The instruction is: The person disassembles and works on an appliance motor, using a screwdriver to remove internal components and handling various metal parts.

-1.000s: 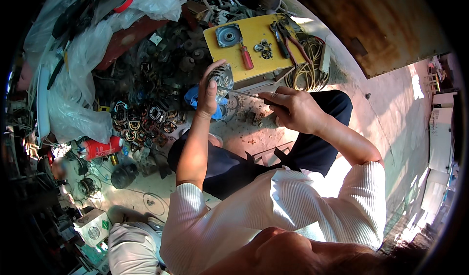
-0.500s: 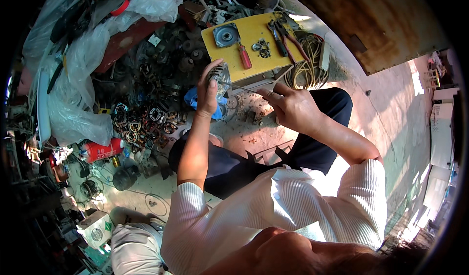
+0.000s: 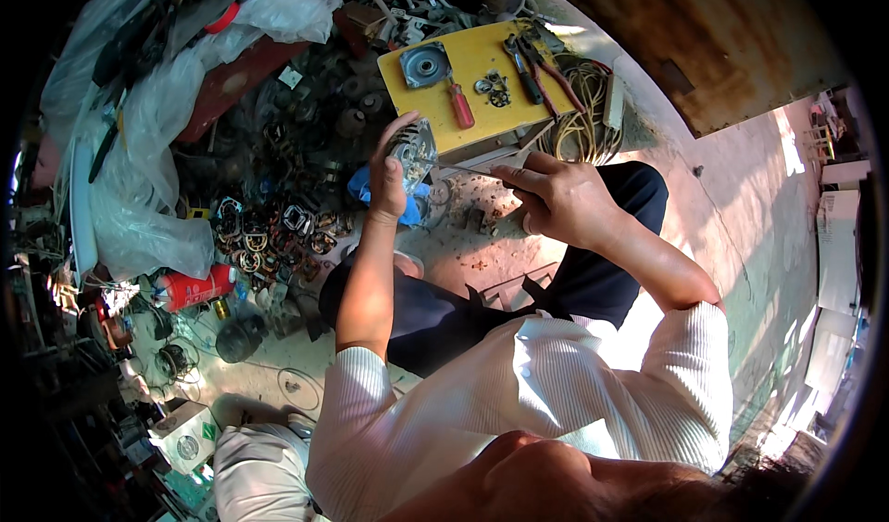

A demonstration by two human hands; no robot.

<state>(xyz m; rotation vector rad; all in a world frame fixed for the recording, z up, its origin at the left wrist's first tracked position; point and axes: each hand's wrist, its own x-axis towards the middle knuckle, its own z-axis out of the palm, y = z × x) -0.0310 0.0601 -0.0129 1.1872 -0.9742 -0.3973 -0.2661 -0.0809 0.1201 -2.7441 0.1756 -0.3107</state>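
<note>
In my left hand point(image 3: 389, 181) is a silver, finned metal motor cover point(image 3: 414, 154), round inside, gripped at its left edge with the fingers behind it. My right hand point(image 3: 567, 202) is closed around a screwdriver point(image 3: 463, 167); its handle is hidden in the palm. The thin shaft runs left to the cover, and its tip is at or close to the inner face; contact is too small to tell. Just beyond, a yellow-topped low table point(image 3: 444, 50) bears a square grey metal cover point(image 3: 425, 64), a red-handled screwdriver point(image 3: 460, 105), small dark rings point(image 3: 494, 88) and pliers point(image 3: 553, 79).
Copper-wound coils point(image 3: 269, 230) and dark motor parts lie heaped to the left, near plastic sheeting point(image 3: 153, 188) and a red container point(image 3: 196, 287). Coiled yellow cable point(image 3: 588, 114) sits right of the table. A rusty panel point(image 3: 732, 50) stands far right. Another person's pale-trousered leg point(image 3: 255, 476) shows lower left.
The metal cover has turned slightly in my left hand, so more of its inner face shows. My right hand and the screwdriver have shifted only a little.
</note>
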